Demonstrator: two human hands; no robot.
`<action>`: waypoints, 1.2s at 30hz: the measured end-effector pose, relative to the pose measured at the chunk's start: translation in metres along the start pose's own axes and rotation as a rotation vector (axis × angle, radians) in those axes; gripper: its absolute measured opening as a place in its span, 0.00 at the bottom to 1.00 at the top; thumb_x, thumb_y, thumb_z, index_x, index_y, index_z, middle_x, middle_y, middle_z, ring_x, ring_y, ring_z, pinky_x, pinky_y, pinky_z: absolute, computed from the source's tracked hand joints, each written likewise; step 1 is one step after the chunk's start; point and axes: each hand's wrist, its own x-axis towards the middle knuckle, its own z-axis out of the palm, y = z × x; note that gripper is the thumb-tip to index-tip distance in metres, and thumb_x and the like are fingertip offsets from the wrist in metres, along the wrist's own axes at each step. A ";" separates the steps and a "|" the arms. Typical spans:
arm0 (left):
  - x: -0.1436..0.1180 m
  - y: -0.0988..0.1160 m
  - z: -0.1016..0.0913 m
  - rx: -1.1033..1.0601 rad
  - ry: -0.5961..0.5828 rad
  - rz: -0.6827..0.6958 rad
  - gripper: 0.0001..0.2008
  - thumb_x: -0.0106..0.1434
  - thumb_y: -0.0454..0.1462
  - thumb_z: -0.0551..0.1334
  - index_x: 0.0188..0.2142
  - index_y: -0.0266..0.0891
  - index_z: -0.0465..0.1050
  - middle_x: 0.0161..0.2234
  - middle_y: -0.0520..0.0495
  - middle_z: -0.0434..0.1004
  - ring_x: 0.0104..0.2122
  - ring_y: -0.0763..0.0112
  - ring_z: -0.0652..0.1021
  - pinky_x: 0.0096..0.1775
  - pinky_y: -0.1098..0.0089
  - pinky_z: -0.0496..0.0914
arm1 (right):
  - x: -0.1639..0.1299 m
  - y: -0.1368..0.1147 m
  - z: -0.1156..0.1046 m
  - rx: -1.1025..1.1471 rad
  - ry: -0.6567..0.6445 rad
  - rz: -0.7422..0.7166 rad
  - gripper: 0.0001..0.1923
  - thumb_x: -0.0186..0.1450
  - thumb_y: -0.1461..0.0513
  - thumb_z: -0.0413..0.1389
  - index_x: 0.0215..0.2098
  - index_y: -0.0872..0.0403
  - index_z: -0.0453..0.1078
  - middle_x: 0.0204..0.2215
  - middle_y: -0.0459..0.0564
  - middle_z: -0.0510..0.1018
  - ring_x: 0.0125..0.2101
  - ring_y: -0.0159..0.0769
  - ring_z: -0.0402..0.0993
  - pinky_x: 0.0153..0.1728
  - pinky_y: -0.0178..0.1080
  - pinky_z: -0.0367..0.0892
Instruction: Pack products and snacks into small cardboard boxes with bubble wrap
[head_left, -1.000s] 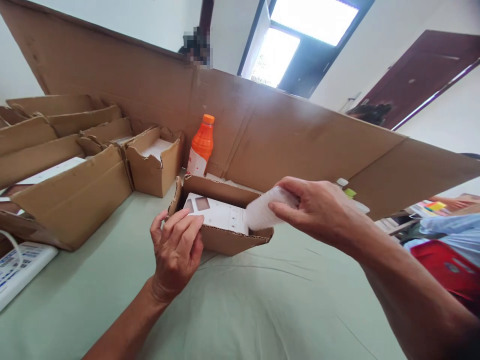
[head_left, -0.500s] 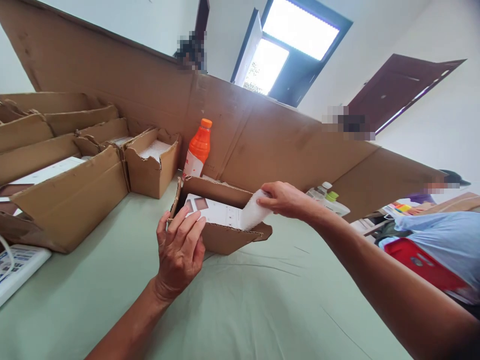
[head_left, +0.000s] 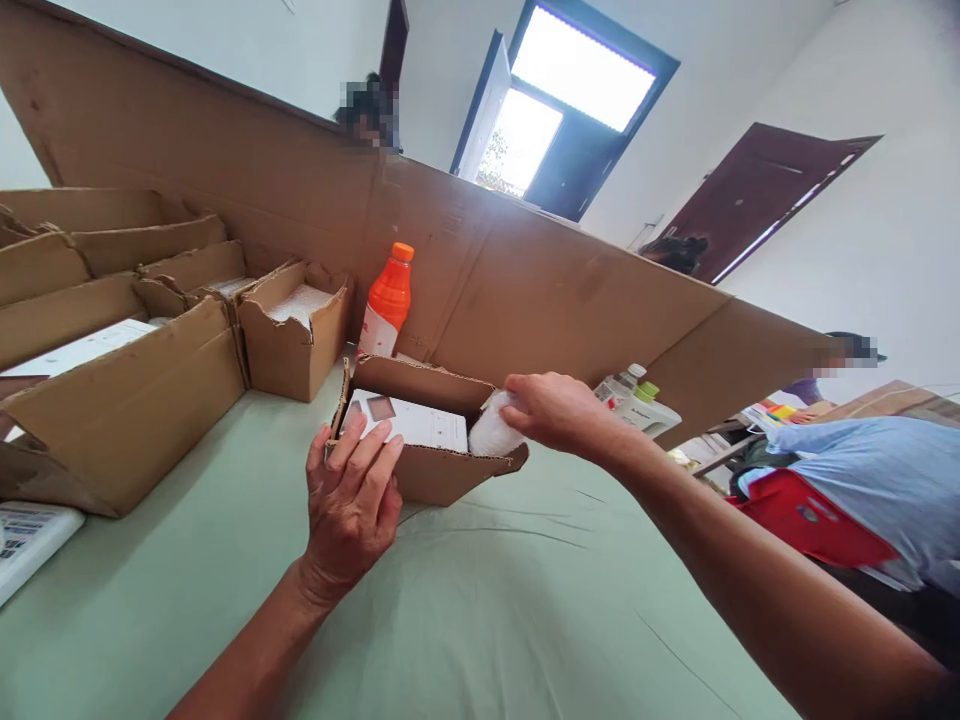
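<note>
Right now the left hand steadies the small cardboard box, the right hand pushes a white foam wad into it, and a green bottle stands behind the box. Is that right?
Not quite. The bottle behind the small cardboard box is orange, not green, as the head view shows. The left hand does steady the box, and the right hand pushes the white foam wad into it.

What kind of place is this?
Probably a small packing workroom: open cartons line a cloth-covered table, a cardboard screen divides workers, and both hands fill a small box.
</note>
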 end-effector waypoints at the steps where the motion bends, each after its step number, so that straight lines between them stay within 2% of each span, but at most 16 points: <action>1: 0.000 0.000 0.000 0.001 0.001 0.002 0.23 0.63 0.27 0.61 0.58 0.34 0.69 0.54 0.35 0.78 0.65 0.53 0.67 0.66 0.45 0.54 | 0.002 -0.006 0.001 -0.044 -0.006 0.003 0.13 0.66 0.62 0.51 0.41 0.56 0.76 0.37 0.59 0.82 0.38 0.46 0.78 0.30 0.37 0.60; 4: 0.000 -0.002 0.000 -0.001 -0.003 0.016 0.23 0.62 0.26 0.61 0.58 0.33 0.69 0.53 0.34 0.78 0.65 0.53 0.66 0.67 0.45 0.53 | 0.012 -0.024 0.013 -0.080 0.001 -0.023 0.16 0.67 0.63 0.49 0.46 0.57 0.76 0.41 0.62 0.83 0.42 0.49 0.80 0.35 0.40 0.64; 7: -0.001 -0.003 0.001 -0.010 -0.019 0.024 0.23 0.62 0.26 0.60 0.58 0.32 0.69 0.53 0.34 0.78 0.65 0.54 0.66 0.67 0.45 0.53 | 0.015 -0.027 0.025 -0.066 0.020 -0.043 0.18 0.69 0.61 0.48 0.51 0.56 0.73 0.44 0.61 0.82 0.44 0.48 0.80 0.37 0.40 0.66; 12: -0.002 -0.003 0.001 -0.024 -0.003 0.013 0.23 0.62 0.26 0.60 0.58 0.33 0.69 0.53 0.35 0.78 0.66 0.55 0.65 0.67 0.45 0.53 | 0.008 -0.013 0.023 -0.052 0.008 -0.045 0.18 0.68 0.51 0.52 0.45 0.52 0.78 0.44 0.57 0.83 0.43 0.50 0.80 0.37 0.41 0.68; 17: -0.002 -0.003 0.001 -0.013 0.002 0.013 0.24 0.62 0.26 0.61 0.58 0.32 0.69 0.52 0.34 0.78 0.66 0.56 0.64 0.67 0.46 0.52 | 0.021 -0.031 0.032 -0.049 -0.079 -0.122 0.15 0.64 0.63 0.54 0.44 0.57 0.80 0.42 0.64 0.84 0.44 0.50 0.81 0.36 0.40 0.68; 21: -0.003 -0.003 0.002 -0.017 0.001 0.027 0.25 0.61 0.25 0.61 0.59 0.33 0.68 0.52 0.34 0.78 0.66 0.56 0.64 0.67 0.46 0.51 | 0.026 -0.040 0.033 -0.013 -0.115 -0.160 0.13 0.62 0.67 0.54 0.39 0.56 0.81 0.38 0.61 0.85 0.38 0.46 0.82 0.31 0.37 0.65; 23: -0.004 -0.003 0.002 -0.018 -0.008 0.032 0.27 0.61 0.25 0.61 0.60 0.34 0.67 0.54 0.35 0.77 0.67 0.55 0.64 0.68 0.46 0.51 | 0.016 -0.027 0.028 0.042 -0.070 -0.158 0.14 0.64 0.67 0.52 0.34 0.55 0.81 0.35 0.57 0.85 0.35 0.42 0.81 0.29 0.36 0.63; 25: -0.004 -0.004 -0.002 -0.010 0.008 0.000 0.31 0.60 0.26 0.63 0.63 0.36 0.64 0.59 0.34 0.72 0.68 0.54 0.61 0.68 0.46 0.51 | -0.003 -0.007 0.027 0.232 0.116 -0.127 0.14 0.66 0.64 0.51 0.33 0.53 0.80 0.32 0.52 0.84 0.31 0.38 0.79 0.29 0.35 0.62; 28: -0.003 -0.007 -0.012 -0.049 0.083 -0.160 0.39 0.59 0.29 0.65 0.69 0.42 0.56 0.68 0.35 0.59 0.69 0.51 0.58 0.67 0.46 0.53 | -0.034 0.022 0.051 0.675 0.469 -0.010 0.13 0.66 0.58 0.52 0.36 0.53 0.77 0.26 0.47 0.81 0.25 0.34 0.74 0.29 0.35 0.64; 30: -0.003 -0.013 -0.017 -0.159 0.097 -0.404 0.40 0.61 0.32 0.65 0.70 0.45 0.52 0.69 0.37 0.57 0.69 0.51 0.60 0.67 0.46 0.55 | -0.046 0.028 0.087 0.918 0.539 0.054 0.15 0.65 0.53 0.52 0.40 0.54 0.76 0.27 0.49 0.80 0.25 0.35 0.74 0.29 0.37 0.67; 33: -0.001 -0.020 -0.015 -0.379 0.007 -0.871 0.36 0.63 0.37 0.64 0.69 0.43 0.55 0.67 0.37 0.62 0.67 0.52 0.63 0.66 0.46 0.57 | -0.046 0.012 0.146 1.144 0.404 0.022 0.22 0.62 0.51 0.55 0.47 0.55 0.72 0.41 0.56 0.82 0.34 0.38 0.78 0.31 0.38 0.70; 34: -0.001 -0.020 -0.013 -0.451 -0.039 -0.984 0.35 0.62 0.38 0.63 0.68 0.42 0.56 0.66 0.37 0.64 0.66 0.51 0.65 0.65 0.46 0.58 | -0.043 0.003 0.162 1.178 0.328 -0.010 0.24 0.61 0.50 0.55 0.50 0.55 0.71 0.46 0.57 0.80 0.36 0.39 0.78 0.31 0.38 0.71; 36: -0.003 -0.015 -0.008 -0.546 -0.128 -1.090 0.34 0.61 0.38 0.63 0.66 0.40 0.59 0.62 0.37 0.69 0.63 0.52 0.69 0.64 0.48 0.61 | -0.036 -0.014 0.185 1.214 0.201 -0.055 0.26 0.61 0.49 0.55 0.52 0.55 0.69 0.50 0.58 0.79 0.34 0.38 0.77 0.31 0.39 0.71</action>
